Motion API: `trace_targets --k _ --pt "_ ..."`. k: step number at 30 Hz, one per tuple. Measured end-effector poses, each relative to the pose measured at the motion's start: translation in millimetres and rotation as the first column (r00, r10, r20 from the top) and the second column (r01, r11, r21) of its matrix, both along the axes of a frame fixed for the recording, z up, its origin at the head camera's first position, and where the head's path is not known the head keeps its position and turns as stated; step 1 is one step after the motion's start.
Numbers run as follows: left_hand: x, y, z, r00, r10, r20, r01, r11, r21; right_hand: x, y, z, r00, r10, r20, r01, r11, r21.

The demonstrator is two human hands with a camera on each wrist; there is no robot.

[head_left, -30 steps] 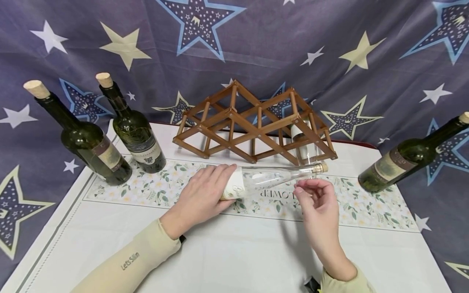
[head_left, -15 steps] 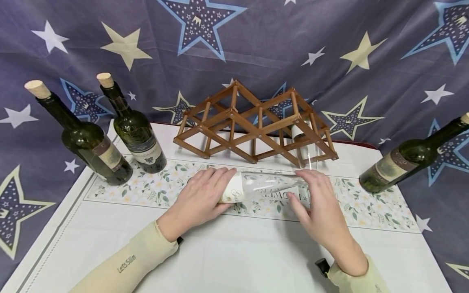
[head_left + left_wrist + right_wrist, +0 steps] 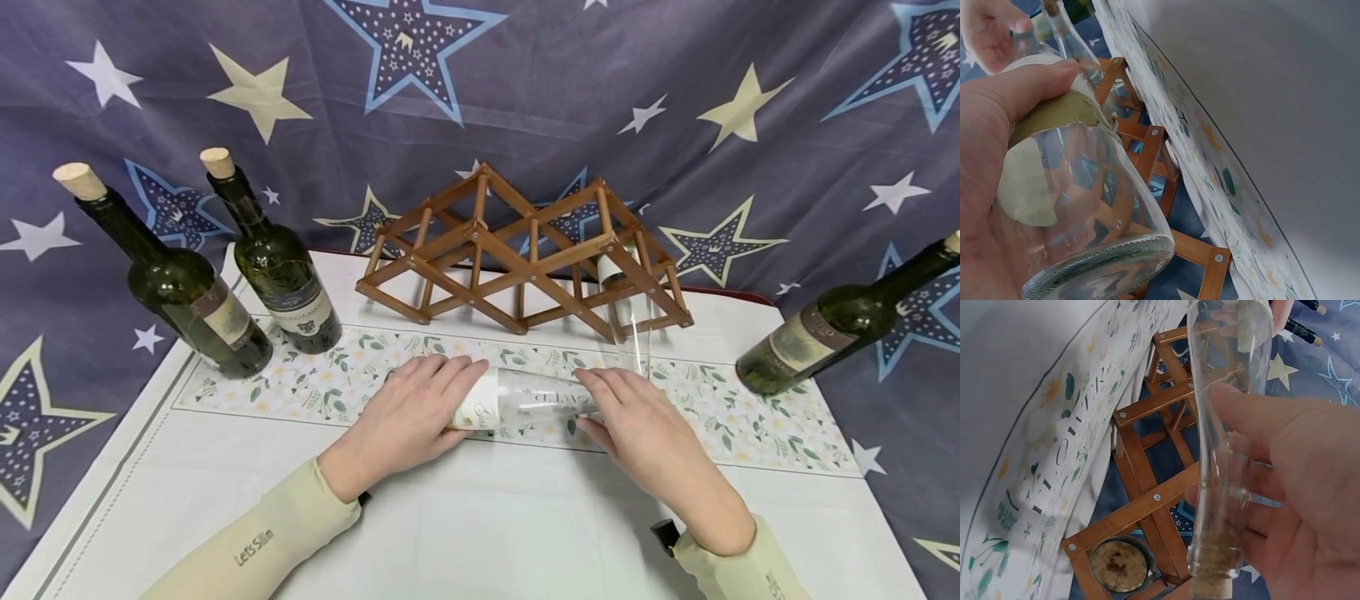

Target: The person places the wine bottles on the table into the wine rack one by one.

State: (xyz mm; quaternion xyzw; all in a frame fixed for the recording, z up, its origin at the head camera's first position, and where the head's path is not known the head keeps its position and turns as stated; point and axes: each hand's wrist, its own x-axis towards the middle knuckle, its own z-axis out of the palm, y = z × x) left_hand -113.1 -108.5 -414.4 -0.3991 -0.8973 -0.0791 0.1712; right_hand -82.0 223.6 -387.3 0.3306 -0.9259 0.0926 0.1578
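One clear bottle point(image 3: 534, 400) is held sideways just below the head view's centre, the left hand point(image 3: 408, 414) gripping its labelled body and the right hand point(image 3: 651, 433) its neck, apparently supporting both ends.

Clear glass bottle point(image 3: 536, 396), pale-labelled, corked; horizontal over floral runner point(image 3: 750, 417), corked end rightward.

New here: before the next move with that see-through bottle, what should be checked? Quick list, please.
1. Left hand holding the clear bottle round its labelled part: ok.
2. Right hand holding its narrow end: ok.
3. Cork in the held bottle's mouth: ok.
4. Wooden rack standing on the table: ok.
5. Other clear bottle firmly seated in the rack: cannot tell.
6. Right-side green bottle apart from the right hand: ok.
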Motion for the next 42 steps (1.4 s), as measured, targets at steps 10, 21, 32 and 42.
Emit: trace_targets --k 10,21,32,42 --pt "1.2 0.9 0.0 0.999 -0.033 -0.005 0.033 0.999 0.003 2.9 0.0 -2.6 0.997 0.012 0.078 -0.014 0.999 0.029" --pt "1.5 0.5 1.3 0.999 -0.049 0.02 0.049 0.999 0.008 5.5 5.3 -10.3 0.997 0.073 0.016 -0.072 0.997 -0.013" --pt "3.5 2.1 4.5 1.0 -0.03 0.002 0.03 0.999 0.028 11.6 8.8 -10.9 0.998 0.06 -0.019 -0.06 0.998 -0.036" --pt "4.4 -1.4 8.7 1.0 -0.015 0.005 0.014 0.999 0.037 17.9 17.5 -13.2 0.999 0.035 0.0 -0.035 0.999 -0.038"
